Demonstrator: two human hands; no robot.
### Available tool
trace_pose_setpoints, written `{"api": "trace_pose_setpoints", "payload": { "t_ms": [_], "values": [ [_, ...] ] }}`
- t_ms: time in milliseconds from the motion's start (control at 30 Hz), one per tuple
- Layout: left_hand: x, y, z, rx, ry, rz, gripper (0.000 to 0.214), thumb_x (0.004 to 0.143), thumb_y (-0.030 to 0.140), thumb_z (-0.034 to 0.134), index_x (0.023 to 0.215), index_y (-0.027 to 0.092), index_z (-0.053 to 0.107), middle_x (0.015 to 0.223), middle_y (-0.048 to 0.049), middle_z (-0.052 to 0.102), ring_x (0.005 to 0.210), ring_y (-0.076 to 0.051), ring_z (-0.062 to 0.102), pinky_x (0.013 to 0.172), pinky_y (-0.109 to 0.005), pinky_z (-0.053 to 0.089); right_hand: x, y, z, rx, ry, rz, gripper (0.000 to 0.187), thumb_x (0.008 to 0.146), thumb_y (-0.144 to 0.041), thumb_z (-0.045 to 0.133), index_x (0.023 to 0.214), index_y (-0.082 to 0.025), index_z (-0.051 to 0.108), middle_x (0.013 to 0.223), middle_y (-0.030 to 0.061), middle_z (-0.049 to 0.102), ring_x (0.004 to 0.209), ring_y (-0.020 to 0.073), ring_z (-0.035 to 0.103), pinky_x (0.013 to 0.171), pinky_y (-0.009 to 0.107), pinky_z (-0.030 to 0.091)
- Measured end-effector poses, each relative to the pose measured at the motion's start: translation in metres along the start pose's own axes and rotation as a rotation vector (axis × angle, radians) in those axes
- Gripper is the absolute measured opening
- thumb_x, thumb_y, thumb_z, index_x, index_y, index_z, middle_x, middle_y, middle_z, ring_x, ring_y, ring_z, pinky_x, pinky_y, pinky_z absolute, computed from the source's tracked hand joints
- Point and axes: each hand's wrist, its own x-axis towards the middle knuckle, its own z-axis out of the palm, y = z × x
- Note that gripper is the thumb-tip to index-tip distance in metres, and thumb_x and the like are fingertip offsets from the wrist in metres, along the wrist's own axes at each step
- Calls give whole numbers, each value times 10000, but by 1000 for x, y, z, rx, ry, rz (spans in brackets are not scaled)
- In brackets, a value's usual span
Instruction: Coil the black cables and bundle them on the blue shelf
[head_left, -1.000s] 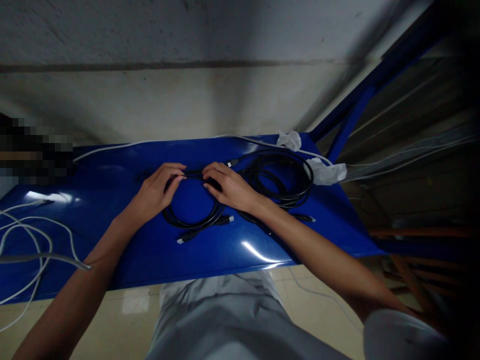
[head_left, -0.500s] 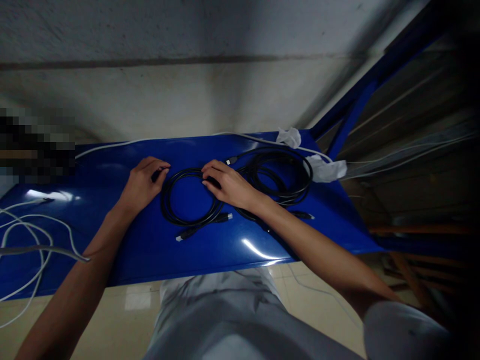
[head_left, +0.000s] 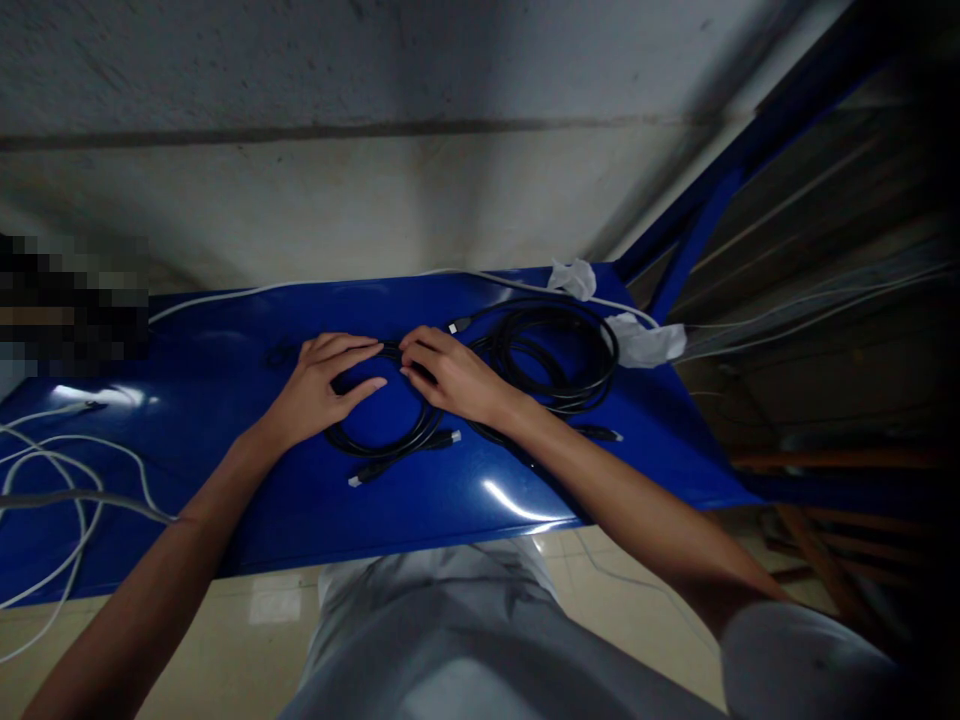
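A black cable with plugs at both ends lies wound in a round coil [head_left: 382, 449] on the blue table. At the coil's top right, my right hand [head_left: 454, 375] is closed on its strands, fingertips and thumb bent around them. My left hand [head_left: 330, 385] reaches over the coil's upper left, fingers stretched and thumb apart. Its fingertips are near the strands at the top; whether they touch I cannot tell. The coil's two plugs, one [head_left: 364, 476] pointing left and one [head_left: 448, 438] right, cross at the bottom. Left of my left hand lies a small dark tangle of thin wire [head_left: 279, 355].
More black cable coils [head_left: 577, 375] lie to the right, one plug [head_left: 457, 326] beside my right hand. Crumpled white pieces [head_left: 646, 342] rest at the table's [head_left: 292, 520] right end. White cables [head_left: 82, 480] spread at the left. A wall [head_left: 337, 210] stands behind.
My left hand has moved right, from beside the coil to over its upper left, with fingers stretched out. The small dark tangle has come into view. My right hand stays at the coil.
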Motion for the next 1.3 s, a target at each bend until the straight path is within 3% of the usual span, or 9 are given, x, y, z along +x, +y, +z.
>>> {"api": "trace_pose_setpoints", "payload": {
  "t_ms": [267,600,733,833,1033,1200,1300],
  "values": [
    [-2,-2,0,9,-29,-79,397,1094,375,610,1469,285,702,1465,-95,733,1357,-308,674,1202,-546,454,0,0,0,-18,-5,-14,134,1079,-179,564,1090,-189,696,1258,160,680,1161,292,668,1062,473,573],
    [-2,-6,-1,20,-100,32,367,1129,277,498,1434,254,701,1343,-109,737,1262,-281,702,1152,-506,526,0,-1,2,22,-5,-41,178,1112,-222,537,1121,-175,709,1264,161,682,1175,269,675,1087,445,570],
    [2,3,-2,6,-156,51,478,1090,144,426,1514,251,618,1358,-125,645,1235,-251,690,1130,-453,569,1,-3,1,55,8,-36,190,1118,-223,517,1147,-180,700,1227,145,691,1144,254,676,1070,418,565],
    [11,14,-1,-8,-171,39,537,1035,64,408,1510,235,593,1338,-123,600,1076,-212,710,1065,-415,604,2,-4,1,93,43,-16,190,1110,-204,503,1125,-173,690,1153,125,696,1065,238,678,1016,383,557],
    [35,34,6,13,-91,37,296,1028,149,532,1302,215,623,1256,-109,640,1167,-259,682,1046,-430,601,5,-3,-2,181,135,44,138,1073,-192,527,1043,-190,662,1036,75,722,935,210,662,932,337,511],
    [33,40,11,-75,85,-54,132,1037,231,610,1168,226,627,1126,-66,698,931,-201,696,811,-348,593,7,-4,-7,295,134,99,161,1095,-264,525,1057,-192,664,1036,49,745,920,188,677,903,302,485],
    [25,41,12,-59,127,-21,61,1023,267,661,1070,229,663,1150,-68,714,870,-177,669,738,-325,569,7,-8,-7,384,128,128,179,1100,-317,540,1064,-195,667,1030,32,741,903,176,664,898,293,481]
  ]
}}
